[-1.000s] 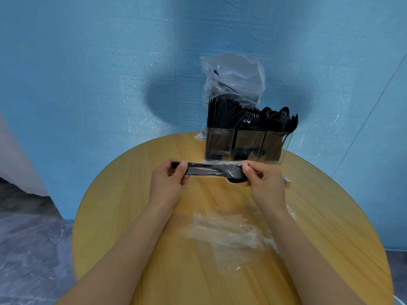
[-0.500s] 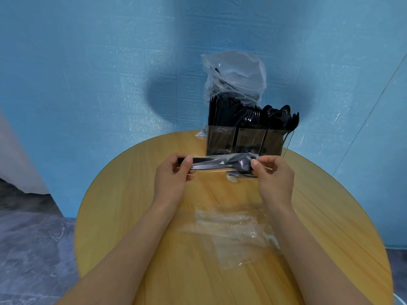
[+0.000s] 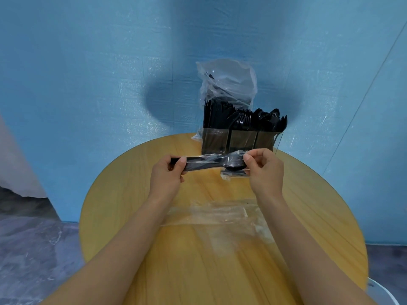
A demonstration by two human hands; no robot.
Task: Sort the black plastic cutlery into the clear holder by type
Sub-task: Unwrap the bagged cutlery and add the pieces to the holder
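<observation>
Black plastic cutlery wrapped in a clear film packet point(image 3: 211, 164) spans level between both hands above the round wooden table point(image 3: 319, 216). The left hand point(image 3: 167, 177) pinches the handle end between thumb and curled fingers; the right hand point(image 3: 265, 170) pinches the wrapper at the bowl end. Just behind stands the clear three-compartment holder point(image 3: 237, 140), filled with upright black cutlery, a crumpled plastic bag point(image 3: 228, 82) behind it. Empty clear wrappers point(image 3: 220, 213) lie on the table near the forearms.
</observation>
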